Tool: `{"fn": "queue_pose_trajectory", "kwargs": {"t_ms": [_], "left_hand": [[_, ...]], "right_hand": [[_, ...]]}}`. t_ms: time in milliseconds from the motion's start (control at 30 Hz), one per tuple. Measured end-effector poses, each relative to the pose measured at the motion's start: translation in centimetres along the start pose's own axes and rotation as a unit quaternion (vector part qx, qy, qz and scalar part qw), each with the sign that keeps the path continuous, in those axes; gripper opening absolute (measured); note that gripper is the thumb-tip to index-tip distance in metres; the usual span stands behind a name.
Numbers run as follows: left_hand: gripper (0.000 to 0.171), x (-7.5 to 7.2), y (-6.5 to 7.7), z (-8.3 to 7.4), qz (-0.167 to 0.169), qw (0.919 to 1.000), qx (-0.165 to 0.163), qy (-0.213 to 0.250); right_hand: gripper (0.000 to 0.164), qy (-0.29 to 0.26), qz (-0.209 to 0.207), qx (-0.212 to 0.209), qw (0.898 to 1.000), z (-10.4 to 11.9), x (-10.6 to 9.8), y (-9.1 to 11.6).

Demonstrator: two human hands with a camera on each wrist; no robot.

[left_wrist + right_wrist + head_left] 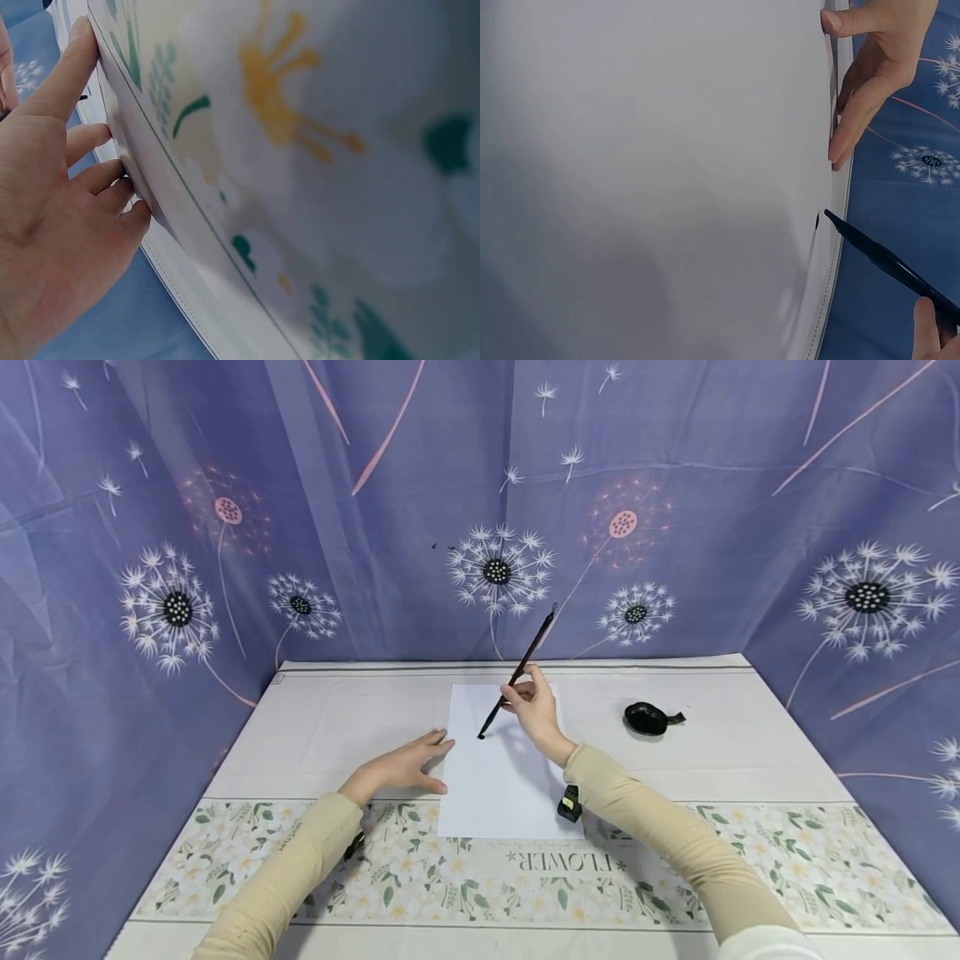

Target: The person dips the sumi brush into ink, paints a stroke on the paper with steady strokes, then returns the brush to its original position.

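Observation:
A sheet of white paper [480, 802] lies flat on the table. My right hand [538, 714] pinches a dark ink brush [525, 658] by its lower shaft, leaning up and to the right, tip down over the upper middle of the sheet. Right at the tip sits a small black ink mark [817, 221]; the right wrist view shows the tip close beside it. My left hand [401, 766], fingers and thumb spread, rests at the paper's left edge. In the left wrist view its fingers [101, 176] are extended against the surface.
A small black dish [647, 718] with a short tab stands to the right of the paper. The table's pale cloth [360, 693] has a flowered band along the front. Purple dandelion curtains [405, 577] enclose the back and sides. A black wrist camera [570, 808] hangs below the right sleeve.

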State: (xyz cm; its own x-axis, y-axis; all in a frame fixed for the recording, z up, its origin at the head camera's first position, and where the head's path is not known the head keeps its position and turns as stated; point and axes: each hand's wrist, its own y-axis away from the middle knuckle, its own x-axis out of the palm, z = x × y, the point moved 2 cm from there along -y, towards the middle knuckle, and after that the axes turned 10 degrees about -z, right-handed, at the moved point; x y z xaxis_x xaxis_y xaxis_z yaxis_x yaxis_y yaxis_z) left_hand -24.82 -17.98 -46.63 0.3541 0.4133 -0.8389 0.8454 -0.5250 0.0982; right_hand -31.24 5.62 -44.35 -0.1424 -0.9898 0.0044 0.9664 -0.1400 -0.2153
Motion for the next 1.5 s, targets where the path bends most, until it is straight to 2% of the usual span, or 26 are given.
{"fn": "queue_pose_trajectory", "kwargs": {"t_ms": [733, 1067, 1500], "left_hand": [[0.091, 0.2, -0.2, 0.4, -0.002, 1.0, -0.002, 0.005], [0.09, 0.2, -0.1, 0.4, -0.003, 1.0, 0.005, 0.002], [0.091, 0.2, -0.1, 0.4, -0.003, 1.0, 0.0, 0.001]], "right_hand": [[0.03, 0.021, 0.006, 0.015, 1.0, -0.6, 0.5, 0.2], [0.039, 0.025, 0.007, 0.022, 0.999, -0.6, 0.4, 0.1], [0.027, 0.055, 0.0, 0.004, 0.998, -0.6, -0.6, -0.3]]}}
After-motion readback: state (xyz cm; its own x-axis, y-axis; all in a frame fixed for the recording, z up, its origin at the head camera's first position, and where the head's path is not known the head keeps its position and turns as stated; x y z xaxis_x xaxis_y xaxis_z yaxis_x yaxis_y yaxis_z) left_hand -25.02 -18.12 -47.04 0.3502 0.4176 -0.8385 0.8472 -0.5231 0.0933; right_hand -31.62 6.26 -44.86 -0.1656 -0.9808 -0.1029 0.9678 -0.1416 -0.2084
